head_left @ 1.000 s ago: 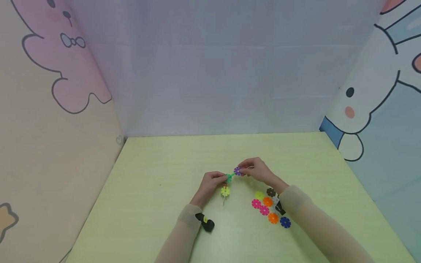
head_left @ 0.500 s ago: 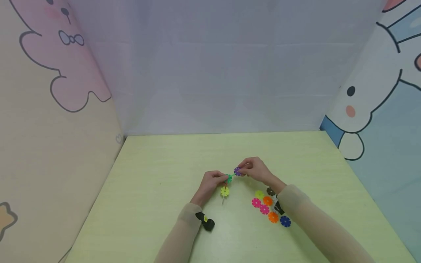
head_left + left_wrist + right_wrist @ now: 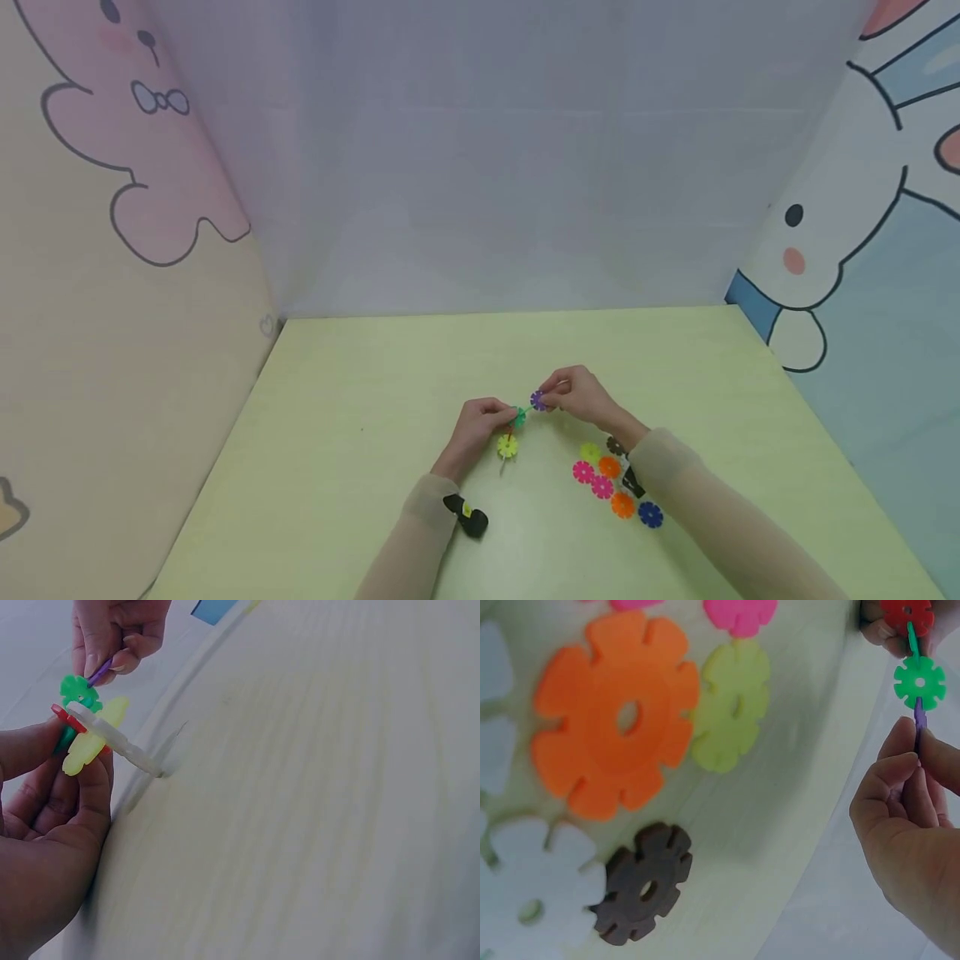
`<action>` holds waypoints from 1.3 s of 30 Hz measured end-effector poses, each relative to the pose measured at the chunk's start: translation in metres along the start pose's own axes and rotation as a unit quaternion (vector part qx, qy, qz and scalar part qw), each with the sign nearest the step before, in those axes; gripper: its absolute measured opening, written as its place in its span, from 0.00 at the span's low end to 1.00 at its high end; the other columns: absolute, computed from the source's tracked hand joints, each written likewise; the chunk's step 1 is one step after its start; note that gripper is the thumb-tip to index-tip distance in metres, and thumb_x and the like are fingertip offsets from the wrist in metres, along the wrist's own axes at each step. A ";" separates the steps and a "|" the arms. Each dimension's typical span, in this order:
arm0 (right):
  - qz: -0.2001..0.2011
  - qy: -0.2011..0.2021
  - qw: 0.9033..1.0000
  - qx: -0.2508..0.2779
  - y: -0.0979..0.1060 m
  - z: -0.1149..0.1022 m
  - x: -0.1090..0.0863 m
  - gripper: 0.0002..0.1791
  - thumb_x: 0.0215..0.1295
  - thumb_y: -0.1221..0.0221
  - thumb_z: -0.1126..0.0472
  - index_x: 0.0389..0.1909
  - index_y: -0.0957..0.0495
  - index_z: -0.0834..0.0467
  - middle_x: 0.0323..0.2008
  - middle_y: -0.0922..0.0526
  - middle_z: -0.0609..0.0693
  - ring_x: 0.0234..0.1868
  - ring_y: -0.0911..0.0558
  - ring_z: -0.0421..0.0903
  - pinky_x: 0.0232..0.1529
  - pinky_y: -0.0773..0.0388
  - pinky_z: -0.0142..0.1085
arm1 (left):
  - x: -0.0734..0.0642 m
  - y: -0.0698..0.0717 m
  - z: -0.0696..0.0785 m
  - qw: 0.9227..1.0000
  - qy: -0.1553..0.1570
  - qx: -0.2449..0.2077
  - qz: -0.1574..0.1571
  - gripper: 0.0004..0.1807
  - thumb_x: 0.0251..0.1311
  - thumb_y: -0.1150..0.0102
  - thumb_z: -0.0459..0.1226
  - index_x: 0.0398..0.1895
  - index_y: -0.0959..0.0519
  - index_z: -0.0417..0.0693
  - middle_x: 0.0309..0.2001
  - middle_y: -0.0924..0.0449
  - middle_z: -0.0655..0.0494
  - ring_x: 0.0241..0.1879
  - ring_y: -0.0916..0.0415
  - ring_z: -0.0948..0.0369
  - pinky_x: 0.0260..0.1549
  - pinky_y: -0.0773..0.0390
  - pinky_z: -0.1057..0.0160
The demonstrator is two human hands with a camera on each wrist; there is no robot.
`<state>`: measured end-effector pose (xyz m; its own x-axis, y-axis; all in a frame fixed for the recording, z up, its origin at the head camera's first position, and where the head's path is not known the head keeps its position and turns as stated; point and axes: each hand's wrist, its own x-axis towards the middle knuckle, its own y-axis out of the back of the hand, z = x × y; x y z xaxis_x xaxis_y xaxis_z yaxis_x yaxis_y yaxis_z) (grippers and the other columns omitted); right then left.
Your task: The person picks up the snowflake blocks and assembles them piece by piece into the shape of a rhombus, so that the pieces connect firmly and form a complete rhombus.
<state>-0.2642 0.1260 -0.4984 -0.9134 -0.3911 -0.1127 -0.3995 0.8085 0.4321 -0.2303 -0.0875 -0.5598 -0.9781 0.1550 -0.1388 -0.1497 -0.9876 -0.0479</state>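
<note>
A short chain of notched plastic discs hangs between the hands over the table. My left hand (image 3: 472, 429) pinches the teal disc (image 3: 519, 417). From there a red disc (image 3: 67, 718), a yellow disc (image 3: 507, 447) and a white disc (image 3: 112, 739) hang down, the lowest seen edge-on. On the other side a bright green disc (image 3: 919, 681) joins the teal one. My right hand (image 3: 585, 396) pinches a purple disc (image 3: 537, 401) between thumb and fingertips, its edge meeting a notch of the green disc. How deep it sits in the notch I cannot tell.
Loose discs lie right of the chain, below the right forearm: pink (image 3: 583, 472), orange (image 3: 622, 505), yellow-green (image 3: 590, 452), brown (image 3: 649, 885), dark blue (image 3: 650, 514) and white (image 3: 540, 892). Walls enclose the pale table (image 3: 360, 500) at the back and sides.
The head view has shifted slightly. Both hands keep their grip on the same discs, and the loose discs stay where they were.
</note>
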 end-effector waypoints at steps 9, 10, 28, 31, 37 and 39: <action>-0.003 0.012 1.000 -0.017 -0.002 0.000 0.000 0.06 0.63 0.39 0.67 0.39 0.19 0.64 0.31 0.15 0.51 0.31 0.17 0.48 0.34 0.22 0.43 | 0.001 0.001 0.000 1.000 -0.003 -0.009 -0.015 0.11 0.56 0.32 0.39 0.30 0.17 0.38 0.27 0.19 0.50 0.27 0.24 0.60 0.32 0.24 0.64; -0.004 0.014 1.000 -0.019 -0.002 0.000 0.001 0.06 0.63 0.39 0.67 0.40 0.18 0.64 0.31 0.15 0.51 0.31 0.17 0.48 0.33 0.22 0.42 | 0.002 0.001 0.000 1.000 -0.003 -0.006 -0.017 0.11 0.56 0.33 0.39 0.31 0.17 0.38 0.28 0.18 0.50 0.28 0.24 0.60 0.32 0.24 0.64; -0.029 0.020 0.999 -0.013 -0.001 -0.003 0.005 0.08 0.66 0.41 0.68 0.43 0.17 0.61 0.33 0.16 0.50 0.34 0.19 0.55 0.35 0.22 0.41 | 0.003 0.001 0.004 0.999 -0.006 0.039 -0.035 0.16 0.58 0.35 0.46 0.39 0.15 0.42 0.33 0.18 0.50 0.30 0.25 0.60 0.34 0.26 0.64; -0.042 0.022 0.999 -0.009 -0.002 -0.004 0.006 0.09 0.66 0.42 0.68 0.44 0.17 0.62 0.33 0.16 0.51 0.35 0.19 0.57 0.36 0.22 0.41 | 0.004 0.000 0.003 0.999 0.002 0.038 -0.034 0.18 0.57 0.34 0.48 0.39 0.15 0.43 0.33 0.17 0.52 0.31 0.26 0.61 0.34 0.27 0.65; -0.053 0.025 0.998 -0.004 -0.006 -0.003 0.007 0.09 0.66 0.42 0.68 0.44 0.17 0.62 0.33 0.16 0.51 0.35 0.19 0.57 0.36 0.22 0.44 | 0.004 -0.001 0.002 0.999 -0.007 0.023 -0.035 0.16 0.58 0.35 0.46 0.38 0.15 0.40 0.31 0.18 0.50 0.32 0.26 0.60 0.34 0.28 0.65; -0.053 0.027 0.998 -0.006 -0.006 -0.003 0.007 0.09 0.66 0.42 0.68 0.45 0.17 0.63 0.34 0.16 0.50 0.35 0.19 0.56 0.36 0.22 0.42 | 0.004 -0.002 0.002 0.999 -0.016 0.019 -0.035 0.15 0.59 0.35 0.44 0.38 0.15 0.40 0.31 0.18 0.51 0.32 0.27 0.61 0.34 0.28 0.65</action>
<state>-0.2680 0.1167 -0.4990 -0.8607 -0.4970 -0.1108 -0.4921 0.7558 0.4319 -0.2342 -0.0847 -0.5584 -0.9694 0.2225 -0.1039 -0.2218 -0.9749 -0.0182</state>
